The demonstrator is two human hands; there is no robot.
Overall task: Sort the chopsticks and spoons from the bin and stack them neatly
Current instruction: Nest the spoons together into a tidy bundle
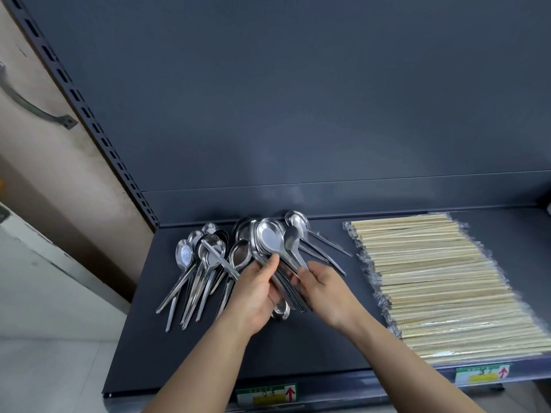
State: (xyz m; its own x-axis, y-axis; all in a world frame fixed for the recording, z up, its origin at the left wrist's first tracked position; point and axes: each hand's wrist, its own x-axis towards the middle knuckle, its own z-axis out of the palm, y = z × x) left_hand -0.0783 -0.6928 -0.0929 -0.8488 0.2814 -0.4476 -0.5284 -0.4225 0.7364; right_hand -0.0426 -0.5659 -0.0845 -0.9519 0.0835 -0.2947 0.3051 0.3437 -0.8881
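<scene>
- Holding a nested stack of steel spoons (pixel 272 251) between both hands above the dark shelf (pixel 322 347); the bowls point up and away from me, the handles run back toward my palms.
- My left hand (pixel 256 296) cups the stack from below and the left, fingers curled around the handles, thumb pressed against the necks just under the top bowl.
- My right hand (pixel 323 293) closes on the handles from the right, fingertips pinching the upper handle where it leaves the stack.
- The stack's long axis tilts from lower right to upper left, so I judge that squaring it up means sliding the handles together along that line; both hands are already on it, the left carrying the weight.
- Loose spoons (pixel 196 263) lie fanned on the shelf just left of my left hand, bowls away, handles splayed toward me; that hand is nearer them.
- A few more spoons (pixel 310 236) lie behind and right of the stack, handles pointing right.
- The wrapped bamboo chopsticks (pixel 441 287) lie in a flat, even layer, well right of my right hand, lengthwise across the shelf.
- No bin is in view.
- Likely stage: chopsticks look laid out, spoons only partly gathered.
</scene>
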